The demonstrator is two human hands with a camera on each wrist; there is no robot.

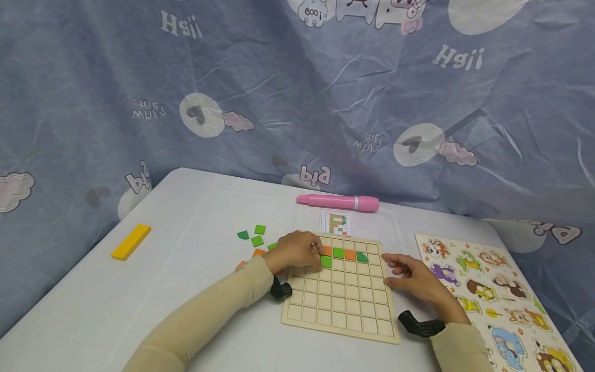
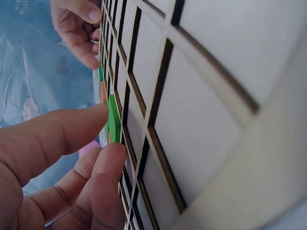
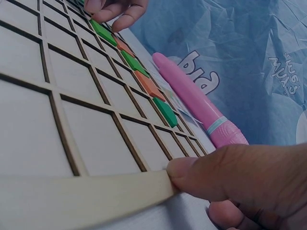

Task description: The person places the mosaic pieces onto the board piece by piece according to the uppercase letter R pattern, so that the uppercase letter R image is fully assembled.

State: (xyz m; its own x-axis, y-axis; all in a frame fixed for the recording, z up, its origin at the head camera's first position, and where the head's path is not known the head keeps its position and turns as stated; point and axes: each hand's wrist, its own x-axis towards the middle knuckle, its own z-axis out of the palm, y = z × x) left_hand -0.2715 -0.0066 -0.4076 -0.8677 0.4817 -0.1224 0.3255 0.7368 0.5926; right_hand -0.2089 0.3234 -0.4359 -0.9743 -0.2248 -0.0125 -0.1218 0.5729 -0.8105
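A light wooden grid board [image 1: 339, 305] lies on the table with a row of orange, green, orange and rounded dark-green tiles in its upper part. Just below that row is a green square tile [image 1: 327, 262]. My left hand [image 1: 299, 250] pinches this tile [image 2: 113, 120] between thumb and index finger, down at the grid. At the board's right edge, my right hand [image 1: 413, 276] touches the rim with thumb and fingers apart; its thumb [image 3: 192, 175] lies against the wooden edge in the right wrist view.
Loose green and orange tiles [image 1: 257, 241] lie left of the board, partly behind my left arm. Beyond it are a pattern card [image 1: 336, 223] and a pink pen-shaped object [image 1: 337, 202]. A yellow block [image 1: 131, 242] lies far left, an animal puzzle board [image 1: 492, 289] right.
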